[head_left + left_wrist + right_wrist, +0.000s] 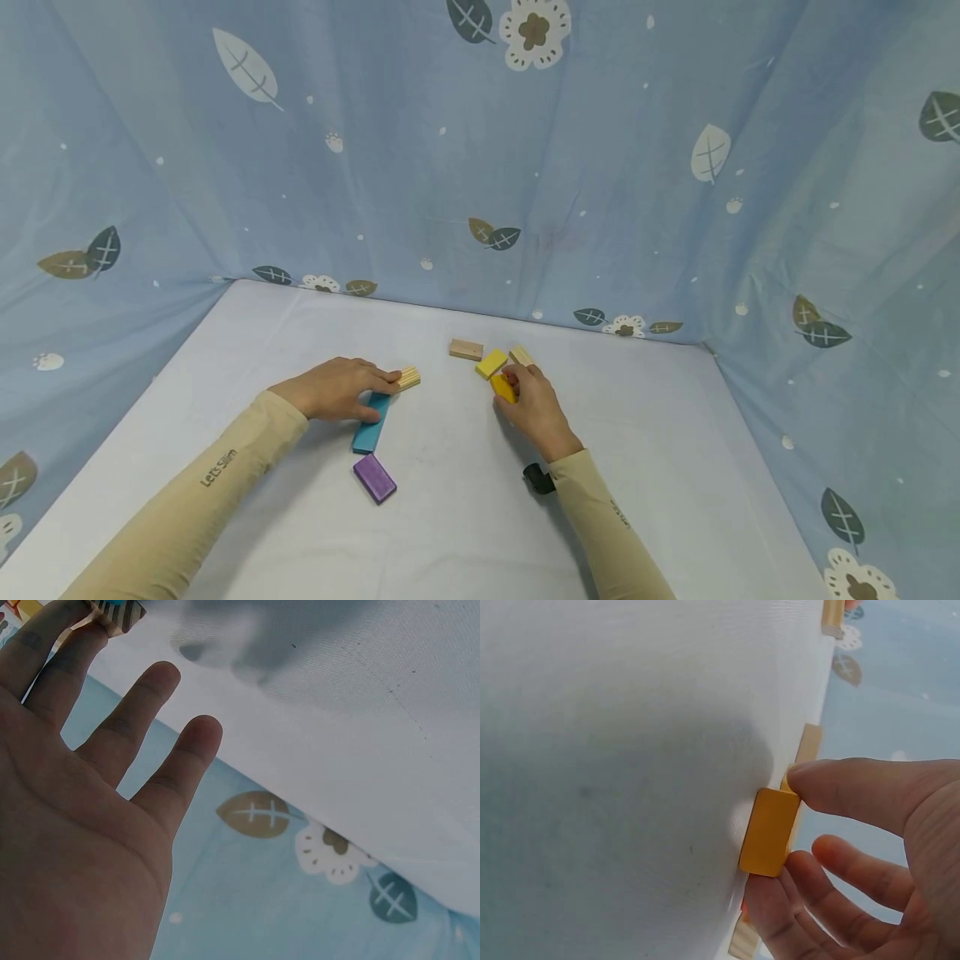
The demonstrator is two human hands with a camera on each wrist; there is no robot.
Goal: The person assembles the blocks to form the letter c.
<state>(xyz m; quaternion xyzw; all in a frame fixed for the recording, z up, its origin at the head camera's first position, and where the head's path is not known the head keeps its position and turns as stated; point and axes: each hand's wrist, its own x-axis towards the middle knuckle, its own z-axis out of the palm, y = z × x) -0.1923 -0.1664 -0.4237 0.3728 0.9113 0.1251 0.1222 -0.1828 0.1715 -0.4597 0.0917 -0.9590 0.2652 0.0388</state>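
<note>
My left hand reaches over a blue oblong block, its thumb lying across the block. Its extended fingertips touch a striped wooden block, which also shows at the top of the left wrist view, while the other fingers are spread. My right hand pinches an orange-yellow block between thumb and fingers, with the block standing on edge close to the white surface. Just behind it lie a lighter yellow block and a pale striped wooden block. A bit of red shows by the right fingers.
A plain wooden block lies left of the yellow one. Toward the front is a purple block, near the blue block's lower end. A black curved object sits beside the right wrist. Blue patterned curtain borders the white tabletop.
</note>
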